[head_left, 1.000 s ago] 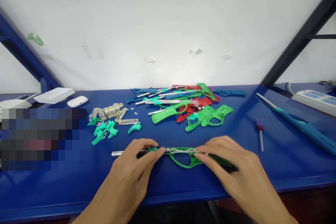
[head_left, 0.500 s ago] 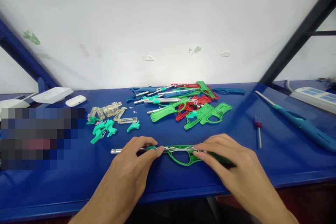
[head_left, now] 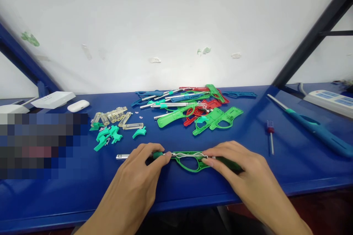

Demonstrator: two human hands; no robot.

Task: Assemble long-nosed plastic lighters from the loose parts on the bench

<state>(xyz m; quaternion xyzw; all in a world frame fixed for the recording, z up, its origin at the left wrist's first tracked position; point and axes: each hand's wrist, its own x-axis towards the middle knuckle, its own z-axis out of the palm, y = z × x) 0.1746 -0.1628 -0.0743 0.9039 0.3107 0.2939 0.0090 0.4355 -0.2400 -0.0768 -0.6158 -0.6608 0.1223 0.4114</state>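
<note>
Across the table in front of me lies a green half casing (head_left: pixel 190 169) of a long-nosed lighter, its inside facing up, with a ring-shaped trigger guard. A silver lighter barrel (head_left: pixel 122 156) points out to the left from it. My left hand (head_left: pixel 138 170) grips the barrel by its green collar, thumb at the joint with the casing. White wire (head_left: pixel 189 155) runs along the casing from the barrel to my right fingertips. My right hand (head_left: pixel 242 165) closes over the casing's handle end, thumb and forefinger at the wire's end. Its fingers hide most of the handle.
Behind my hands is a pile of lighter casings (head_left: pixel 176 117) and barrels. Clear fuel tanks (head_left: pixel 116 114) and teal triggers (head_left: pixel 110 134) lie to its left. A screwdriver (head_left: pixel 270 130), a blue lighter (head_left: pixel 317 130) and a power strip (head_left: pixel 333 99) are on the right.
Both hands keep almost the same place and grip. The white wire between them lies slightly flatter along the casing. The whole view has shifted a little.
</note>
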